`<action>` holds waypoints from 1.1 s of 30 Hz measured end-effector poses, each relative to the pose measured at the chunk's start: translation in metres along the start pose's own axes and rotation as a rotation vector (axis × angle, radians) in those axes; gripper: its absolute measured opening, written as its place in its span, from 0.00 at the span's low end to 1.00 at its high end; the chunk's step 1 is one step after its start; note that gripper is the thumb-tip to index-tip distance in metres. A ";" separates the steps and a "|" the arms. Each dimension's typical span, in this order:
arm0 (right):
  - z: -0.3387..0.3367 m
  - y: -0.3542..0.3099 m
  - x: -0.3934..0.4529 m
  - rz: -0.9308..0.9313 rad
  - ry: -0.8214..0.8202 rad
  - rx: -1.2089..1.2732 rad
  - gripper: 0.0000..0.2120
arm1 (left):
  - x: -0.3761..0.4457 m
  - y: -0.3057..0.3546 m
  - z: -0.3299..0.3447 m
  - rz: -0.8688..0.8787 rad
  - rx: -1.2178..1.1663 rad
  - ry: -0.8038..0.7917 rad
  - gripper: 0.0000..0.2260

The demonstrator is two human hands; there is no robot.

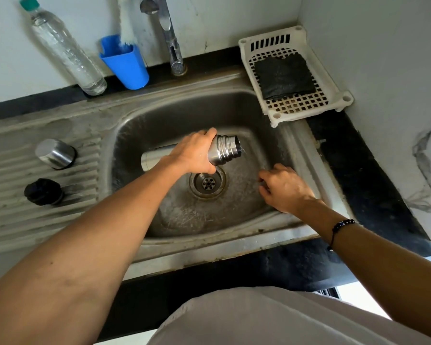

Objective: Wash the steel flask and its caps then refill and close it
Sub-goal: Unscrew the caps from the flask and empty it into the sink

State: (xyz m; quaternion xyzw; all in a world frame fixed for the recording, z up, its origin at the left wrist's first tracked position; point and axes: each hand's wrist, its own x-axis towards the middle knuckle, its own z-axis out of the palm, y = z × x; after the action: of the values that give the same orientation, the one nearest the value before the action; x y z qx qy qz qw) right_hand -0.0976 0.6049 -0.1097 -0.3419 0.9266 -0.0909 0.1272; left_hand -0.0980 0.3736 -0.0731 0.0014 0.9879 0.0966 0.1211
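Note:
My left hand (195, 153) grips the steel flask (224, 150) around its upper body and holds it nearly level over the sink basin (139, 125). Its open threaded mouth points right, and a little water runs out of it. My right hand (285, 188) hovers low at the right side of the basin with loosely curled fingers and nothing in it. On the ribbed drainboard to the left stand the steel outer cap (55, 153) and, nearer to me, the black inner cap (44, 191).
The tap (171, 43) stands behind the basin, with no water visible from it. A clear plastic water bottle (65, 51) and a blue cup (126, 62) holding a brush stand at the back left. A white plastic rack (334, 78) with a dark scrub pad (284, 75) sits at the back right. The drain (207, 183) lies under the flask.

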 end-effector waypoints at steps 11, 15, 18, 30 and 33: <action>0.004 0.002 0.001 -0.015 0.007 -0.010 0.09 | -0.003 -0.002 -0.007 0.001 0.026 0.009 0.35; 0.005 0.003 0.001 -0.013 0.007 -0.009 0.09 | -0.004 -0.004 -0.010 0.000 0.025 0.011 0.34; 0.005 0.003 0.001 -0.014 0.009 -0.018 0.10 | -0.005 -0.004 -0.012 0.004 0.028 0.006 0.34; 0.007 0.004 0.000 -0.029 0.036 -0.018 0.09 | -0.007 -0.002 -0.018 0.012 0.048 0.006 0.33; 0.007 0.004 0.001 -0.033 0.044 -0.019 0.09 | -0.008 -0.002 -0.018 0.011 0.052 0.007 0.33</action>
State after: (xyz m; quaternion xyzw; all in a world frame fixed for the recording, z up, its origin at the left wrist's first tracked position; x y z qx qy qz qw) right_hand -0.0982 0.6067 -0.1176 -0.3562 0.9242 -0.0918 0.1022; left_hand -0.0948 0.3684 -0.0540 0.0096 0.9905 0.0716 0.1170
